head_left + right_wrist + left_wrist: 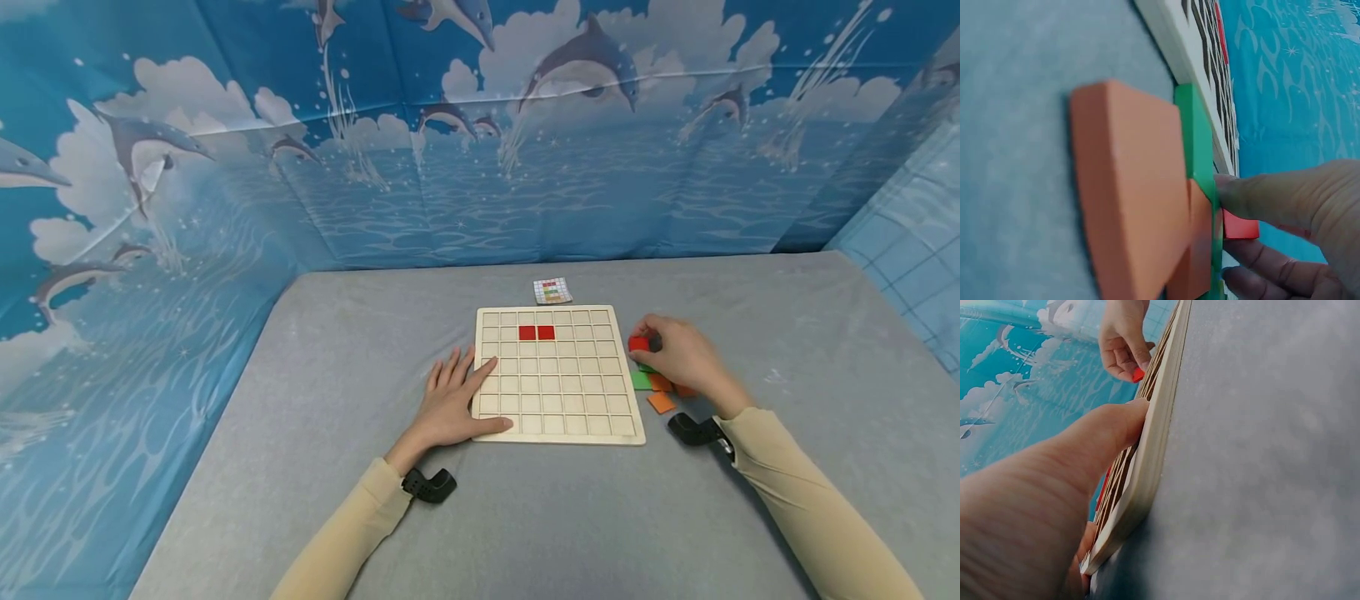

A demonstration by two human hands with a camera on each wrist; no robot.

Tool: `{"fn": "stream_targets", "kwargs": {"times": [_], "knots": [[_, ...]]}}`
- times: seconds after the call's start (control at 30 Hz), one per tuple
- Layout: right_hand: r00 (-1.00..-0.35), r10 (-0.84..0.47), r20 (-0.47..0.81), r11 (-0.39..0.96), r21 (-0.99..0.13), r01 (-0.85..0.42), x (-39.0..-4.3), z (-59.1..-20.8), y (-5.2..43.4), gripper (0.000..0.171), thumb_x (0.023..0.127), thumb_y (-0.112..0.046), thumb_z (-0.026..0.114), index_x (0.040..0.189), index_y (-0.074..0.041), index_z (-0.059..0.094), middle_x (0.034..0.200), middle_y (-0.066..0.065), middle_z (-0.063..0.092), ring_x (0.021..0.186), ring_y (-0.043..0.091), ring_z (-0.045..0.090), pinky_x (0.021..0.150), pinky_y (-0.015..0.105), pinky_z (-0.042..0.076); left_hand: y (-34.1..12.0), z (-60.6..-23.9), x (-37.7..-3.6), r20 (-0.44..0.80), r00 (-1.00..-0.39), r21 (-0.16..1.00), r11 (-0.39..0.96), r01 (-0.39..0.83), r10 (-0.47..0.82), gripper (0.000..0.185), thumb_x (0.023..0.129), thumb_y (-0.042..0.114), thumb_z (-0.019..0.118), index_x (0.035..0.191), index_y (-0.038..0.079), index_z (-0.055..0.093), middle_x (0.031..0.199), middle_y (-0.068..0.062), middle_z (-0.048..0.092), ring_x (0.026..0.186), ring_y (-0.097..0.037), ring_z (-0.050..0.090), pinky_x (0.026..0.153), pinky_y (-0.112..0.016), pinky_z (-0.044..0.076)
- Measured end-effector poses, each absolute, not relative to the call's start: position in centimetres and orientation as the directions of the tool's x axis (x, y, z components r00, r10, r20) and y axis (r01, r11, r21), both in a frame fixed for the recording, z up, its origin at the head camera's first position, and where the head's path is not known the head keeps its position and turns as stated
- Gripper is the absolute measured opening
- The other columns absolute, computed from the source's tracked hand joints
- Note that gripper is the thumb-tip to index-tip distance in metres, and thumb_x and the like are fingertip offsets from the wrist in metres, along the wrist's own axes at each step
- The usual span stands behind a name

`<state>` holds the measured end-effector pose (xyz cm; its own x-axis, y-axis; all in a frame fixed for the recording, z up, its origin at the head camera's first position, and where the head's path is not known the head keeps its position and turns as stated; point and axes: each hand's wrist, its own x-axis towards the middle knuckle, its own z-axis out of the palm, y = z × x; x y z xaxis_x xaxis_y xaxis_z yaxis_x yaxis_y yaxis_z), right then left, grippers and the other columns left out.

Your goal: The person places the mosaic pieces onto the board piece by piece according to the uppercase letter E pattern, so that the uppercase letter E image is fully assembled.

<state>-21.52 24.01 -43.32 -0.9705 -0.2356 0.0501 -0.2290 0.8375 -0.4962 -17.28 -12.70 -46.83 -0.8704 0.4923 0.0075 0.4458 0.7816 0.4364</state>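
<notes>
red tile [638,343] — pinched in right-hand fingers [651,332] | beside board [558,433]

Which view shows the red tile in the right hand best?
The right wrist view: the red tile sits close-up against the right hand fingers. The head view shows it small; the left wrist view shows only a sliver.

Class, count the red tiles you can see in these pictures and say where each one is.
3. Two red tiles sit side by side in the board's second row; a third is pinched by the right hand. Others may hide under that hand.
</notes>
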Motion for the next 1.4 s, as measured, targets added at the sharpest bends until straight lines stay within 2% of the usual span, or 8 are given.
{"fn": "stream_targets", "kwargs": {"times": [0.4,0.7,0.87,1.1,1.4], "knots": [[-0.969,-0.229,0.095,0.785,-0.570,-0.242,-21.1,-43.4,23.3,0.014,0.089,-0.003,0.064,0.103,-0.004,0.064,0.095,0.015,0.064,0.079,0.028,0.056,0.069,0.045,0.046,-12.7,-46.9,-17.3,0.012,-0.870,0.446,0.776,0.446,0.493,0.091,0.080,0.062,0.063,0.153,0.026,0.022,0.158,-0.009,0.005,0.143,-0.027,-0.006,0.110,-0.049,-0.005],[-0.955,-0.214,0.207,0.749,-0.592,-0.297,-20.7,-43.7,22.8,0.011,0.088,-0.003,0.067,0.099,-0.004,0.064,0.081,0.007,0.058,0.069,0.022,0.051,0.060,0.037,0.041,-12.6,-46.7,-17.2,0.017,-0.870,0.439,0.778,0.450,0.493,0.092,0.079,0.063,0.063,0.153,0.026,0.023,0.158,-0.009,0.005,0.143,-0.028,-0.005,0.110,-0.049,-0.003],[-0.936,-0.238,0.258,0.702,-0.621,-0.350,-20.7,-44.1,21.9,0.014,0.086,-0.002,0.068,0.099,-0.002,0.062,0.078,0.005,0.057,0.067,0.020,0.052,0.058,0.033,0.042,-12.6,-46.7,-17.2,0.030,-0.868,0.438,0.774,0.457,0.496,0.092,0.079,0.063,0.063,0.153,0.024,0.024,0.158,-0.010,0.007,0.143,-0.029,-0.003,0.110,-0.050,-0.002],[-0.931,-0.234,0.279,0.632,-0.684,-0.363,-21.0,-44.3,20.5,0.017,0.084,-0.002,0.072,0.099,0.000,0.065,0.080,0.006,0.059,0.068,0.019,0.051,0.060,0.024,0.043,-12.6,-46.8,-17.2,0.017,-0.870,0.438,0.778,0.450,0.494,0.092,0.079,0.064,0.062,0.153,0.025,0.023,0.158,-0.009,0.006,0.143,-0.028,-0.004,0.110,-0.050,-0.003],[-0.941,-0.250,0.226,0.603,-0.724,-0.334,-21.7,-44.2,19.4,0.012,0.086,-0.003,0.070,0.098,-0.003,0.065,0.083,0.007,0.063,0.071,0.020,0.056,0.064,0.028,0.047,-12.6,-46.8,-17.3,0.019,-0.871,0.440,0.779,0.447,0.490,0.093,0.079,0.064,0.063,0.153,0.025,0.023,0.158,-0.009,0.005,0.143,-0.028,-0.004,0.110,-0.049,-0.003]]}}
